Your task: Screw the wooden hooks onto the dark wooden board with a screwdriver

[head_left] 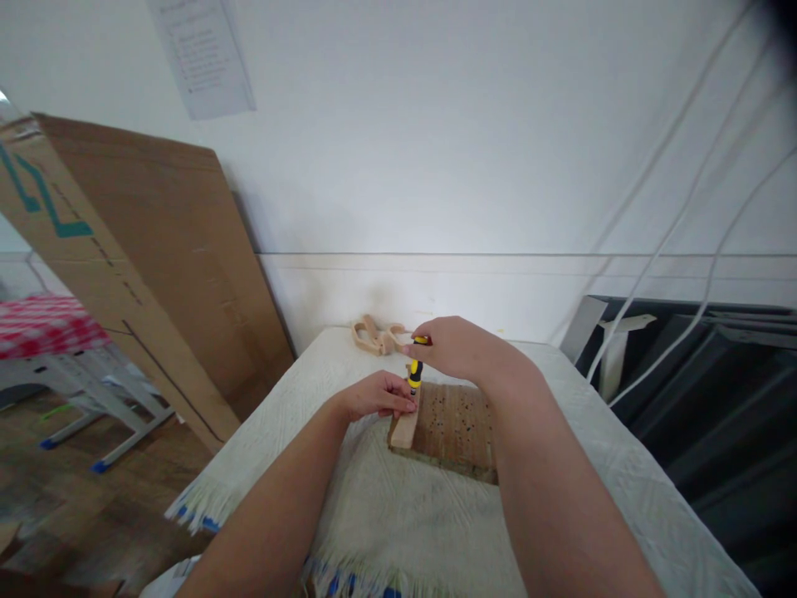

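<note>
My right hand (443, 345) is closed round the top of a yellow and black screwdriver (415, 374), which stands upright. Its lower end meets a pale wooden strip (406, 432). My left hand (383, 394) pinches near the screwdriver's tip, with its fingers against the strip; whether a small part sits between them is too small to tell. Under the strip lies a brown wooden board (457, 423) dotted with many small holes. My right forearm hides the board's right side.
Curved pale wooden pieces (372, 336) lie at the table's back edge by the wall. A fringed white cloth (364, 490) covers the table. A large cardboard box (168, 249) leans at the left; dark folded panels (710, 399) and white cables (685, 208) are at the right.
</note>
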A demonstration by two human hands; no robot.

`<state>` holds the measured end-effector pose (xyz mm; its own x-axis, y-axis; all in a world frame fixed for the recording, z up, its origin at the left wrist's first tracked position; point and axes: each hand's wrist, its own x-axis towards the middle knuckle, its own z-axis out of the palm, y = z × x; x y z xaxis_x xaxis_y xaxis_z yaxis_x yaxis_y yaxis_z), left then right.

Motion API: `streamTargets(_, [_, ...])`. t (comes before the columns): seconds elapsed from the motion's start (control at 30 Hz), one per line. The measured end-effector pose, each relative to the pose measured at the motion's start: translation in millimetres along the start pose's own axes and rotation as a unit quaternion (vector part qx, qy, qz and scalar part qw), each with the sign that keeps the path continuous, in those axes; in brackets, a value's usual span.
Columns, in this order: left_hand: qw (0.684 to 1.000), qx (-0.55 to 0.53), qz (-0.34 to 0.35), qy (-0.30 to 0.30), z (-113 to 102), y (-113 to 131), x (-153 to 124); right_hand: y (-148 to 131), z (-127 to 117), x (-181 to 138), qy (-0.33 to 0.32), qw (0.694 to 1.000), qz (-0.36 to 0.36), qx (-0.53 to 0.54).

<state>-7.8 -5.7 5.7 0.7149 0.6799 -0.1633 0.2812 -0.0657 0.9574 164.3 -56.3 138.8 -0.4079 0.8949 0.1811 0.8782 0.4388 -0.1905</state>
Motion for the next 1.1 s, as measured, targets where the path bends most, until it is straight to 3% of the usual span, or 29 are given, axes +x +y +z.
streamTargets(0.2, [1.0, -0.001, 0.003, -0.005, -1.2, 0.4, -0.6, 2.5, -6.6, -2.6, -0.027, 0.998, 0.007, -0.055])
streamTargets(0.37, [1.0, 0.01, -0.007, 0.001, 0.3, 2.1, -1.3, -3.1, -2.6, 0.0, 0.025, 1.0, 0.005, -0.018])
streamTargets(0.5, [1.0, 0.013, -0.019, 0.004, 0.2, 1.1, -0.5, -5.8, 4.5, 5.1, 0.047, 0.998, 0.046, -0.021])
streamTargets(0.7, [1.0, 0.008, -0.011, -0.001, -0.3, 1.1, -0.3, -3.5, 7.1, 7.2, 0.048, 0.995, 0.083, -0.029])
streamTargets(1.1, [1.0, -0.012, 0.003, -0.007, -1.7, -0.1, -0.5, 1.2, -1.3, -0.1, 0.007, 0.999, 0.012, -0.038])
